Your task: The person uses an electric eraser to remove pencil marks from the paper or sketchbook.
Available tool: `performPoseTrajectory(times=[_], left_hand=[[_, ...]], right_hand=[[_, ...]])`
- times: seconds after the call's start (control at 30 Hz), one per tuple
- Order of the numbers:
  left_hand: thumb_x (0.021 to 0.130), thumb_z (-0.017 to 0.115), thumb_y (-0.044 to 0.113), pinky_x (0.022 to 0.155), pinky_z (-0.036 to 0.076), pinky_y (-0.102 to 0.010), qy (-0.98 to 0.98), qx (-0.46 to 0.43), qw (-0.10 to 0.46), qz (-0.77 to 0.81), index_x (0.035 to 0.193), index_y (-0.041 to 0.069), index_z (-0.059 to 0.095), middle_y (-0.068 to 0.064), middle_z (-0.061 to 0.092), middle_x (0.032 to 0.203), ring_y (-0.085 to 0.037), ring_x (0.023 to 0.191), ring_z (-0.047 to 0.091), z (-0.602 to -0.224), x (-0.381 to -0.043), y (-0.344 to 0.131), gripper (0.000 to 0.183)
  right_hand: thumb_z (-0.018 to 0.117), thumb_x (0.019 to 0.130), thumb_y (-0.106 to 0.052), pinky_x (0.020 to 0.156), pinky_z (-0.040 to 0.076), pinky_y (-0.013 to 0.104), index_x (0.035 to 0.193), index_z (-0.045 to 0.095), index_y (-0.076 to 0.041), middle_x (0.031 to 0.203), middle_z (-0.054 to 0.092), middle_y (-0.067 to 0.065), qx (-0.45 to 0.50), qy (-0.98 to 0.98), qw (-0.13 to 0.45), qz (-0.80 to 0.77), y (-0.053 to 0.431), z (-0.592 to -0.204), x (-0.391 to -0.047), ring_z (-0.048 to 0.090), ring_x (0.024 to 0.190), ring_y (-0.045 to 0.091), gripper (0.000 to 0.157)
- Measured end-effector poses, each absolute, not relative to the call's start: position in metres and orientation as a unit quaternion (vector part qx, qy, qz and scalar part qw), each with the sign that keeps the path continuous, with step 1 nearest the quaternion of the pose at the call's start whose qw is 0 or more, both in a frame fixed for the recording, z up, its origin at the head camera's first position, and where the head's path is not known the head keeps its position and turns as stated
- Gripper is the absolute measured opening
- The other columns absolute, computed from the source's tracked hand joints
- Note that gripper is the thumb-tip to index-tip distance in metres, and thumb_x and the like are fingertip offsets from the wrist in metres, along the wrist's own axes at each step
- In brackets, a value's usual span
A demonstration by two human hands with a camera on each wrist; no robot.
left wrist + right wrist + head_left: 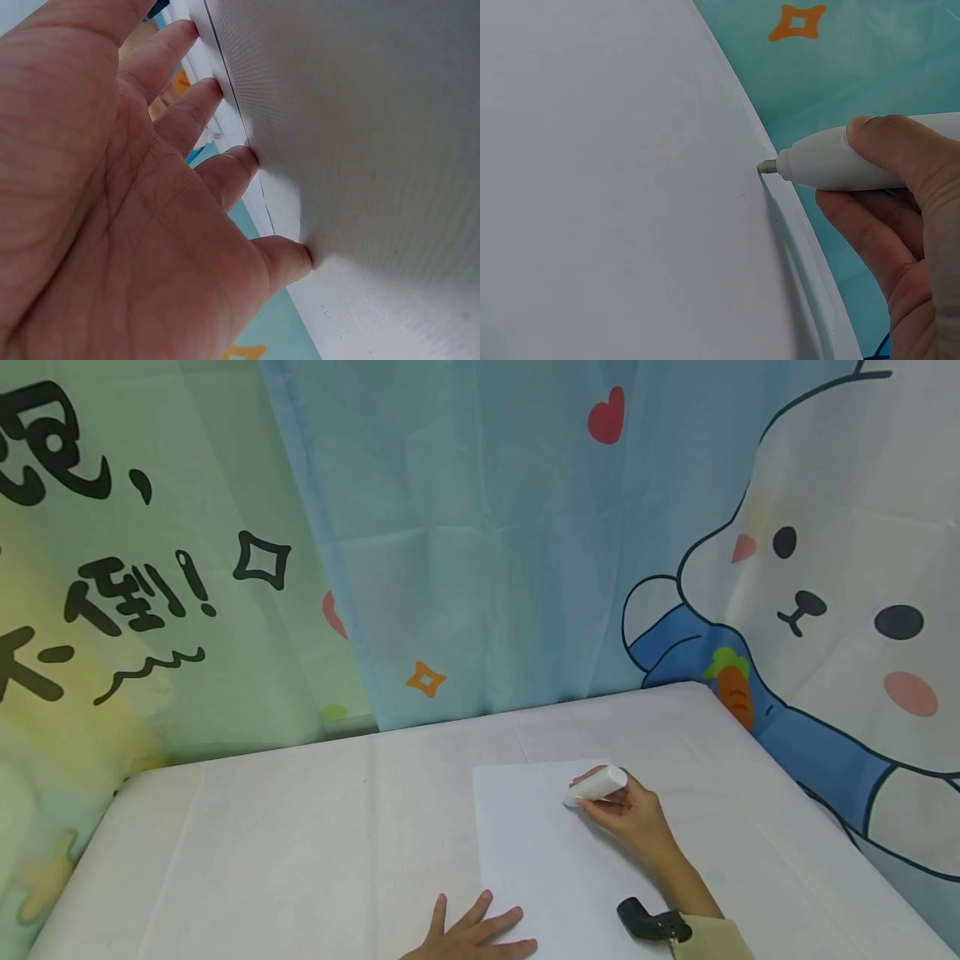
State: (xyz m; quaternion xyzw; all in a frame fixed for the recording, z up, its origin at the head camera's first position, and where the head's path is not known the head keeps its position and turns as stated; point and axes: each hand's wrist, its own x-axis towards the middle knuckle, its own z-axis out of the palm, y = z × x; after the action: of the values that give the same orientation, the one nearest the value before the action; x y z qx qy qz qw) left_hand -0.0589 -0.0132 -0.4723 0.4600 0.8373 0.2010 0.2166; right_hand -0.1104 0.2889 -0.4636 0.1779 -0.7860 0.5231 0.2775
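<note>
My right hand [630, 814] pinches a thick white correction pen [597, 783] between thumb and fingers over the upper right part of a white sheet of paper [532, 843]. In the right wrist view, the pen [832, 159] tapers to a short metal tip, which is right at the paper's surface with a thin shadow below it. My left hand [476, 935] lies with spread, straight fingers across the sheet's lower left edge. Seen from the left wrist, the fingertips of that hand [165, 225] press on the white surface.
The sheet lies on a white-covered table [285, 843]. Behind it hangs a printed cloth [480, 560] with a cartoon bear, hearts and lettering. A black strap with a curved black piece [645, 920] sits on the right wrist, by the beige sleeve [708, 937].
</note>
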Motion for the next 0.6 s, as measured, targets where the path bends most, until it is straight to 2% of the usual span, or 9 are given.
performPoseTrajectory(times=[0.1, 0.37, 0.6], left_hand=[[0.093, 0.054, 0.055, 0.098, 0.02, -0.077, 0.837, 0.462, 0.215, 0.2, 0.147, 0.043, 0.04, 0.01, 0.029, 0.158, -0.034, 0.146, 0.023, -0.4722, -0.0592, -0.0131, 0.057], [0.092, 0.055, 0.054, 0.098, 0.02, -0.077, 0.836, 0.46, 0.221, 0.201, 0.147, 0.042, 0.041, 0.01, 0.03, 0.158, -0.034, 0.146, 0.024, -0.4732, -0.0603, -0.0123, 0.057], [0.092, 0.055, 0.054, 0.099, 0.019, -0.077, 0.836, 0.461, 0.222, 0.198, 0.147, 0.043, 0.04, 0.01, 0.029, 0.158, -0.034, 0.147, 0.022, -0.4724, -0.0602, -0.0127, 0.058]], right_hand=[[0.072, 0.064, 0.028, 0.071, 0.053, 0.015, 0.104, 0.058, 0.016, 0.092, 0.069, 0.024, 0.183, -0.786, 0.279, 0.52, 0.2885, -0.4638, -0.1107, 0.064, 0.093, -0.005, 0.045], [0.073, 0.065, 0.026, 0.071, 0.053, 0.015, 0.104, 0.058, 0.015, 0.092, 0.066, 0.029, 0.175, -0.792, 0.27, 0.518, 0.2881, -0.4654, -0.1116, 0.064, 0.093, -0.006, 0.044], [0.073, 0.066, 0.025, 0.072, 0.053, 0.014, 0.105, 0.058, 0.014, 0.093, 0.067, 0.029, 0.176, -0.794, 0.271, 0.515, 0.2876, -0.4646, -0.1115, 0.064, 0.093, -0.006, 0.043]])
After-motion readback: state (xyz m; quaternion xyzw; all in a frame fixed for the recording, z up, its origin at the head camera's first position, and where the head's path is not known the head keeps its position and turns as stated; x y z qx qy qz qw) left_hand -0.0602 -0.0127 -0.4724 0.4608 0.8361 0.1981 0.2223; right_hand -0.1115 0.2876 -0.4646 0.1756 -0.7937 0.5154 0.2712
